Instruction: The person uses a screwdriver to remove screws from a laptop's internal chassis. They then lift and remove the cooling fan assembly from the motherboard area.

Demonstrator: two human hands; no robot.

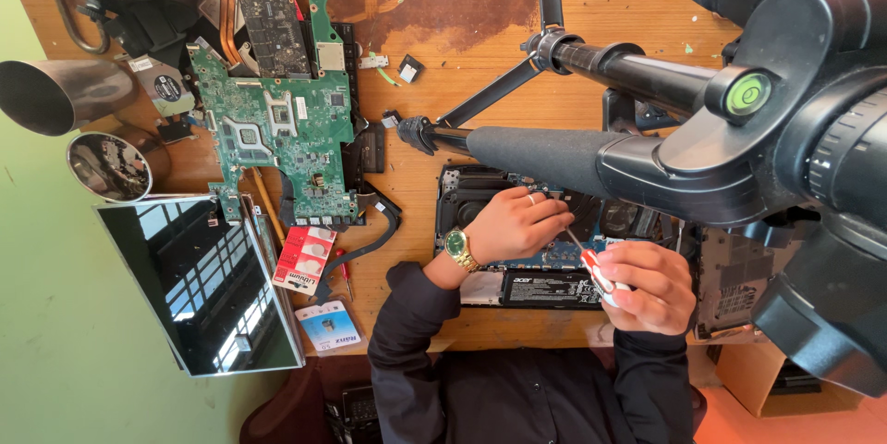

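Two hands worked on the open laptop [545, 264].
Right hand [647, 285] gripped a screwdriver [596, 273]; left hand [517, 222] pressed fingers beside its tip, unscrewing.

We have one head-worn view, looking steeply down from above onto the scratched wooden workbench [480, 65], fairly near; a black camera tripod [647, 84] crowds our upper right foreground.
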